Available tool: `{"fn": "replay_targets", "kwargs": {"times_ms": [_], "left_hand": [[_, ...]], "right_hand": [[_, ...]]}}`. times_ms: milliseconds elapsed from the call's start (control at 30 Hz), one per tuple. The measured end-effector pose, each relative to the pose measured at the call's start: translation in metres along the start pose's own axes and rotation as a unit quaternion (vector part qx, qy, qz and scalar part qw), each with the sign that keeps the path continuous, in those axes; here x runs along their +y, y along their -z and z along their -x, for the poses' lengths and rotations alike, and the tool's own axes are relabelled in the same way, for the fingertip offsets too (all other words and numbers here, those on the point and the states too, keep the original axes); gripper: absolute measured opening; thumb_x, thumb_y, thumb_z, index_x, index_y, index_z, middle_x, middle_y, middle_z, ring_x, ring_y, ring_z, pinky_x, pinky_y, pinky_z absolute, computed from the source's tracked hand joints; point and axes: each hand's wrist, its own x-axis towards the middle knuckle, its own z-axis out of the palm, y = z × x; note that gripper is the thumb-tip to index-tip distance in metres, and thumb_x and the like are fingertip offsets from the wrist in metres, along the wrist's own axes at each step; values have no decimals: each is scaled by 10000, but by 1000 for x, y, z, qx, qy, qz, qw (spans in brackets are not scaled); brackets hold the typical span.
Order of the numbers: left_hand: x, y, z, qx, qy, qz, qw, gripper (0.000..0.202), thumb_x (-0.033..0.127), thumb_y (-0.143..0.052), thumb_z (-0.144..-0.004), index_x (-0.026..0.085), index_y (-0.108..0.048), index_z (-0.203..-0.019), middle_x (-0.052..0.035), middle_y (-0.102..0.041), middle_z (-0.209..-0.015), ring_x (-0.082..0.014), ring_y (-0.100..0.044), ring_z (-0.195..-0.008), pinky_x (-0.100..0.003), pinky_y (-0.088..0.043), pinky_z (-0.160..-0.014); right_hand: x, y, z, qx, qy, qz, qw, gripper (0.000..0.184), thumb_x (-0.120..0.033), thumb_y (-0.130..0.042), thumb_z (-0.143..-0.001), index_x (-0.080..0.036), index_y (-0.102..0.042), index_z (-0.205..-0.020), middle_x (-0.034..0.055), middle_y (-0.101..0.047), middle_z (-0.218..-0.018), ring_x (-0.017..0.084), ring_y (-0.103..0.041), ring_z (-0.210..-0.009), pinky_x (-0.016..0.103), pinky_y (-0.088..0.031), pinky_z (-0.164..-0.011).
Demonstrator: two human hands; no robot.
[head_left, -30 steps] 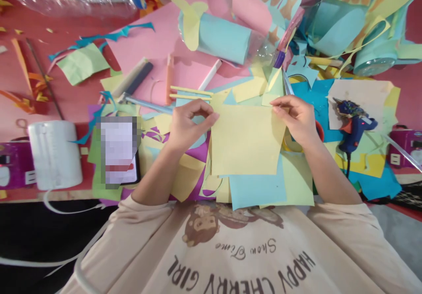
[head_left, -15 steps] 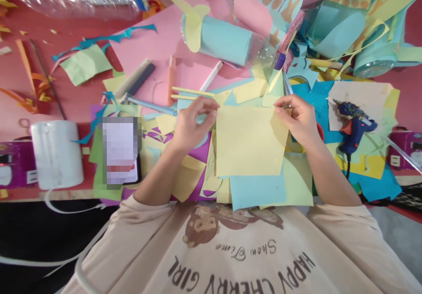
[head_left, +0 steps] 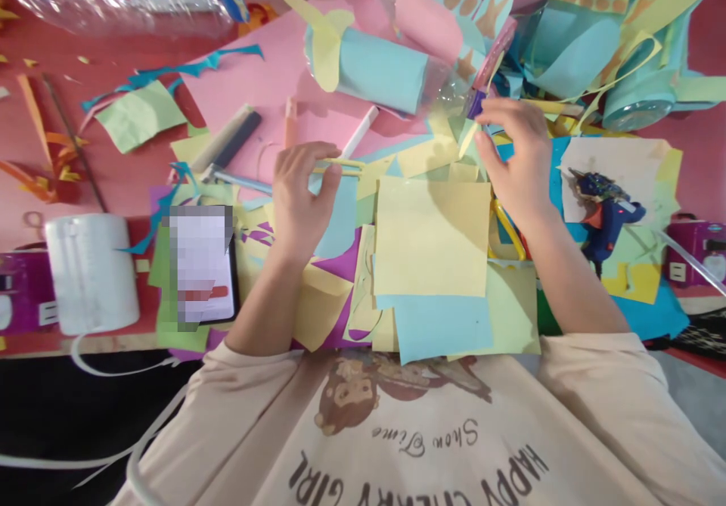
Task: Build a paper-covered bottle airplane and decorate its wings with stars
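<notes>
A square pale yellow sheet of paper (head_left: pixel 432 237) lies flat in front of me, over a light blue sheet (head_left: pixel 445 328), with neither hand touching it. My left hand (head_left: pixel 303 196) is above thin yellow paper strips (head_left: pixel 350 164), thumb and fingers apart; whether it touches them I cannot tell. To the right, my right hand (head_left: pixel 519 162) is raised with thumb and fingertips apart. Its fingertips are close to the purple cap (head_left: pixel 475 103) of a clear bottle wrapped in light blue paper (head_left: pixel 386 67). Partly under my right forearm is a yellow loop (head_left: pixel 507 234).
A hot glue gun (head_left: pixel 609 218) rests on paper at the right. On the left are a phone (head_left: pixel 227 287) and a white device with a cable (head_left: pixel 91 271). Paper-decorated bottles (head_left: pixel 638 105) crowd the back right. A box cutter (head_left: pixel 230 139) and a white stick (head_left: pixel 360 131) lie behind my left hand.
Both hands have let go of the yellow sheet's top corners. My left hand has moved left to the strips, and my right hand up and away toward the purple cap.
</notes>
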Motion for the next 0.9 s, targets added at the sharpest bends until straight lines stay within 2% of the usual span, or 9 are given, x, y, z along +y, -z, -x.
{"fn": "replay_targets", "kwargs": {"times_ms": [67, 133, 267, 400, 533, 600, 700, 767, 900], "left_hand": [[4, -2, 1, -12, -12, 7, 1000, 208, 396, -485, -967, 290, -663, -981, -30, -720, -1025, -230, -633, -1030, -447, -442, -949], [6, -3, 2, -33, -16, 14, 999, 217, 402, -473, -977, 294, -660, -995, -27, -719, -1035, -219, -628, -1043, -420, -444, -957], [6, -4, 3, -38, -19, 26, 999, 202, 392, -475, -979, 311, -659, -1000, -11, -719, -1004, -208, -631, -1007, -403, -449, -942], [7, -3, 4, -25, -14, 43, 999, 201, 391, -488, -975, 299, -666, -986, -14, -719, -991, -209, -635, -999, -405, -453, -944], [9, -2, 6, -28, 30, 116, 992, 248, 436, -487, -971, 277, -675, -998, -31, -711, -998, -187, -661, -964, -372, -500, -901], [10, -3, 8, -81, 34, 209, 974, 317, 499, -497, -951, 284, -637, -1136, -51, -692, -1131, -176, -681, -963, -343, -542, -866], [13, -7, 13, -210, 15, 329, 921, 572, 616, -503, -899, 354, -443, -1404, -77, -443, -1509, -219, -659, -1116, -363, -568, -921], [15, -10, 17, -263, 14, 355, 897, 662, 644, -507, -881, 402, -336, -1474, -54, -259, -1611, -251, -613, -1206, -390, -556, -977], [21, -17, 24, -282, 43, 343, 895, 657, 628, -553, -864, 407, -384, -1458, -48, -330, -1579, -243, -638, -1171, -341, -574, -967]], "right_hand": [[2, -10, -20, -31, 19, 13, 999, 218, -361, -530, -912, -356, -594, -1121, 31, -627, -1282, 280, -502, -1265, 510, -381, -1116], [8, -27, -38, -57, 12, -2, 998, 377, -382, -584, -865, -389, -529, -1239, 13, -567, -1362, 293, -424, -1328, 523, -306, -1161], [17, -52, -59, -55, -29, -4, 998, 602, -398, -665, -794, -451, -413, -1339, -7, -518, -1395, 317, -377, -1344, 531, -260, -1175], [9, -38, -59, -69, -43, 23, 996, 560, -430, -668, -816, -364, -464, -1334, 70, -519, -1356, 370, -390, -1345, 585, -255, -1179], [-14, -2, -31, -46, -17, 49, 998, 553, -412, -659, -856, -302, -448, -1355, 111, -502, -1372, 365, -413, -1326, 575, -298, -1172], [-27, 10, -6, -36, -11, 32, 999, 569, -399, -646, -870, -314, -412, -1382, 117, -493, -1380, 365, -410, -1339, 599, -298, -1166], [-44, 17, 38, -47, -24, 31, 998, 596, -349, -611, -892, -290, -374, -1436, 151, -482, -1392, 408, -398, -1363, 656, -307, -1133], [-55, 18, 65, -55, -29, 42, 997, 626, -313, -590, -902, -304, -332, -1472, 156, -493, -1392, 420, -413, -1361, 671, -349, -1098], [-68, 19, 103, -98, 4, 43, 994, 667, -311, -579, -908, -364, -269, -1496, 127, -496, -1429, 380, -492, -1318, 634, -458, -1033]]}}
